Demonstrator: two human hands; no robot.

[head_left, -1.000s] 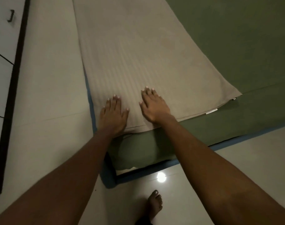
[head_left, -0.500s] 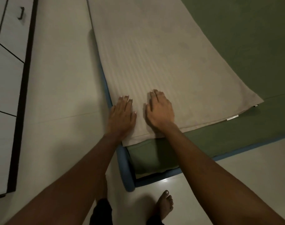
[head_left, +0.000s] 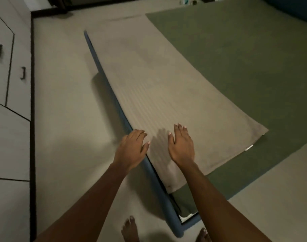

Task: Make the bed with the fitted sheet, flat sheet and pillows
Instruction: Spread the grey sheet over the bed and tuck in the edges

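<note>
A beige striped flat sheet (head_left: 166,88), folded into a long strip, lies along the left side of the bed. Under it the green fitted sheet (head_left: 245,67) covers the mattress. My left hand (head_left: 131,149) hovers over the bed's left edge, fingers relaxed and slightly bent, holding nothing. Fingers straight, my right hand (head_left: 181,145) is just above the near end of the beige sheet and casts a shadow on it. No pillows are in view.
The blue bed frame (head_left: 159,186) runs along the bed's left edge down to the near corner. White cupboard doors with dark handles (head_left: 11,70) line the left wall. My bare feet (head_left: 130,229) stand on the pale tiled floor at the bed's corner.
Both hands have lifted off the beige sheet, where they were pressing flat. The view has pulled back and up, showing more of the bed and floor.
</note>
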